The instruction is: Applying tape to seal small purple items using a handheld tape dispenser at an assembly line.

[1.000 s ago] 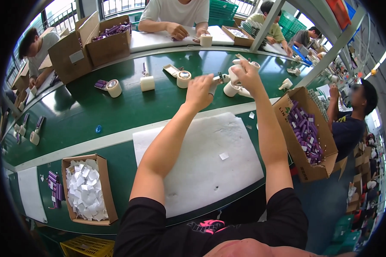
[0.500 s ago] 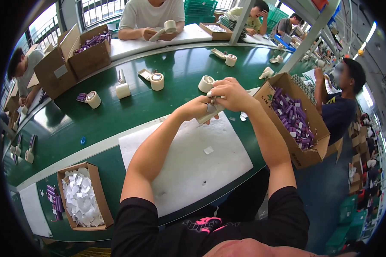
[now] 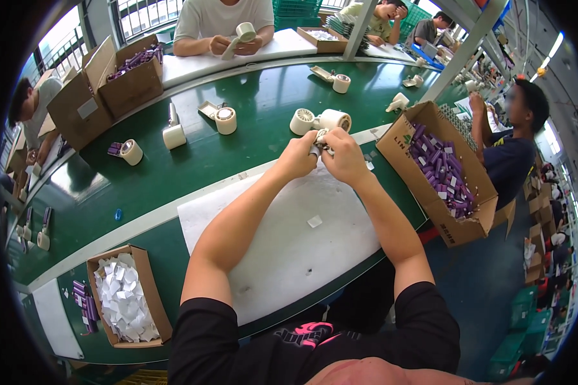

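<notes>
Over the far edge of the white foam pad (image 3: 282, 244), both my hands are closed on a cream handheld fan. Its round head (image 3: 334, 120) points away from me, and my fingers hide most of the handle. My left hand (image 3: 300, 156) pinches it from the left, with a grey band around one finger. My right hand (image 3: 344, 156) grips it from the right, fingertips meeting the left ones at small pale parts. Just left of the held head, another cream fan head (image 3: 302, 122) sits on the green belt (image 3: 257, 144). A small white paper piece (image 3: 315, 221) lies on the pad.
An open carton (image 3: 456, 232) of purple battery packs stands at my right. A shallow box (image 3: 149, 295) of white paper pieces is at left, beside purple packs (image 3: 83, 305). More cream fans (image 3: 225, 120) lie along the belt. Co-workers sit across and at right.
The fan in my hands has turned: its handle pointed toward me before, and now its head shows beyond my fingers. My right hand has come down and closer to my left.
</notes>
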`<state>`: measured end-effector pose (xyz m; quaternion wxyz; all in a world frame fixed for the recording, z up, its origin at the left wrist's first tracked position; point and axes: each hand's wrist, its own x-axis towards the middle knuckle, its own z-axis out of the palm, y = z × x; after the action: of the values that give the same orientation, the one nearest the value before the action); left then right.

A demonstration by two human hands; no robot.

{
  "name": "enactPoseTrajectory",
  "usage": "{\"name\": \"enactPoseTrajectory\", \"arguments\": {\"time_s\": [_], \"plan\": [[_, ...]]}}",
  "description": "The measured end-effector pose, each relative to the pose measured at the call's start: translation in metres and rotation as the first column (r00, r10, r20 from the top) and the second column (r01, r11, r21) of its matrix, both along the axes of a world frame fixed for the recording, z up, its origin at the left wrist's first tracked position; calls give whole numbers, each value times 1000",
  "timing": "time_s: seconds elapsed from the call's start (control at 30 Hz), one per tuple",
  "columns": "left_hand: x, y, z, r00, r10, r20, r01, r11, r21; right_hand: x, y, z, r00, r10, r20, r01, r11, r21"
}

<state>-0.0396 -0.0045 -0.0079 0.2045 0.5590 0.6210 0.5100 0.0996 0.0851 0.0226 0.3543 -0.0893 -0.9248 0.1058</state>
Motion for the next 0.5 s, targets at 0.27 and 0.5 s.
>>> {"name": "enactPoseTrajectory", "arguments": {"time_s": [0.27,0.5], "plan": [[9,5,-8,997,77,5,-77,982,172,1,-11,-13,953,-117,-281,21,946,-324],[17,5,-8,995,95,-4,-91,967,237,3,-12,-11,926,-128,-355,31,964,-265]]}}
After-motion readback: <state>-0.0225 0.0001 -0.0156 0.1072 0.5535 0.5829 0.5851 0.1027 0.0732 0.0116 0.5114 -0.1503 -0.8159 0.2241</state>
